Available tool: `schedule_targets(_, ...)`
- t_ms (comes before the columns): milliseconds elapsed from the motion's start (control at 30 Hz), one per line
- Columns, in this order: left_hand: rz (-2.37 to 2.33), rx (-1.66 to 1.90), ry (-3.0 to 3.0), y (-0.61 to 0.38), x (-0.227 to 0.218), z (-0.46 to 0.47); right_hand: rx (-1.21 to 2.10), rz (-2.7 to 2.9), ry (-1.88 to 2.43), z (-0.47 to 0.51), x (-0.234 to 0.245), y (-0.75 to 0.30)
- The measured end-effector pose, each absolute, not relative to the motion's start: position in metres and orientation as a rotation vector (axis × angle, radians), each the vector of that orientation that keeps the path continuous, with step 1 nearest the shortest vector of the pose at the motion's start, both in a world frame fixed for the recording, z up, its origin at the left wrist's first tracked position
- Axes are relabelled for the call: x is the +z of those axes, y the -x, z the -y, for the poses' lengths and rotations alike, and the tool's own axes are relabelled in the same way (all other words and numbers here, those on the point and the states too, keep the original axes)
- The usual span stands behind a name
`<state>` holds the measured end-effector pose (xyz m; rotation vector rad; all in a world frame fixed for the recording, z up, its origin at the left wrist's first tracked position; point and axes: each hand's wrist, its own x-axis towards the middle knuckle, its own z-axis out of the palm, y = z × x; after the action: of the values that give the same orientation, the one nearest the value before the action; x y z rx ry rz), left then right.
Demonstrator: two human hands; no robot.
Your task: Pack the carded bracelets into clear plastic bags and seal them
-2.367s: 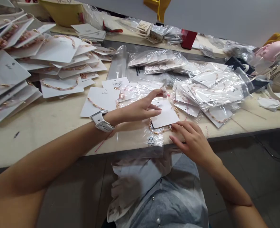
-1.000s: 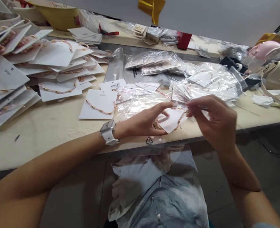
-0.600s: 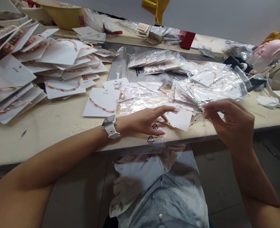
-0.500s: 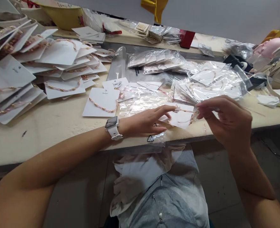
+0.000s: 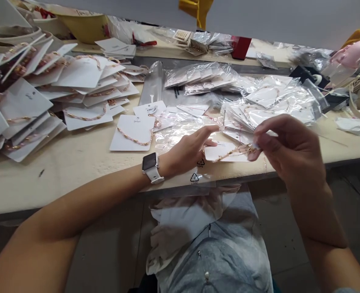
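My right hand (image 5: 292,150) is closed in a pinch at the right end of a pink and gold beaded bracelet (image 5: 233,151). Beneath the bracelet is a white card (image 5: 214,153), seen at a slant. My left hand (image 5: 189,151), with a white-banded watch on the wrist, is beside the card's left edge. Its index finger is stretched out, apart from the finger below it; the remaining fingers are partly hidden. Clear plastic bags (image 5: 180,132) lie behind and under the left hand. To its left lies another white card (image 5: 133,132) with a beaded strand.
Stacked carded strands (image 5: 85,73) cover the table's left side. Bagged cards (image 5: 268,99) are piled behind my hands. A yellow bowl (image 5: 82,28), a red box (image 5: 241,48) and a pink object (image 5: 353,55) stand farther back. The table's front edge (image 5: 247,176) runs just below my hands.
My left fingers have drawn back left from the strand on the card. The card has tilted flatter to view, and the bracelet now stretches toward my right hand. The view has shifted slightly.
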<state>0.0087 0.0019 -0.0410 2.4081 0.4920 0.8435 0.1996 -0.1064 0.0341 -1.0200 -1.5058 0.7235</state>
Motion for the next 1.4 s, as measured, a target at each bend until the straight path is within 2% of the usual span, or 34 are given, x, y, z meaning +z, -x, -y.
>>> schedule_targets(267,-0.467,0.772,-2.579,-0.010,-0.037,0.012,0.784,2.064,0.931,0.109,0.038,-0.176)
schedule_targets(400,-0.388,0.591,-2.518,-0.012,-0.034,0.010,0.912,1.862,0.855,0.094,0.031,-0.176)
schedule_targets(533,-0.167,0.531,-2.327,-0.014,-0.035,0.003,0.767,1.527,1.035,0.077,0.022,-0.189)
schedule_targets(667,-0.047,0.454,-2.096,-0.013,-0.037,-0.002,0.682,1.428,1.196,0.068,0.008,-0.202)
schedule_targets(767,-0.053,0.573,-2.069,-0.012,-0.039,0.000,0.680,1.395,1.152,0.072,-0.002,-0.206)
schedule_targets(1033,-0.334,1.192,-2.027,-0.017,-0.040,0.010,0.536,1.223,1.145,0.086,-0.011,-0.201)
schedule_targets(1267,-0.445,1.296,-2.134,-0.014,-0.036,0.008,0.632,1.136,1.204,0.079,-0.014,-0.202)
schedule_targets(1400,-0.199,1.290,-1.991,-0.014,-0.034,0.005,0.663,1.175,1.182,0.072,-0.001,-0.202)
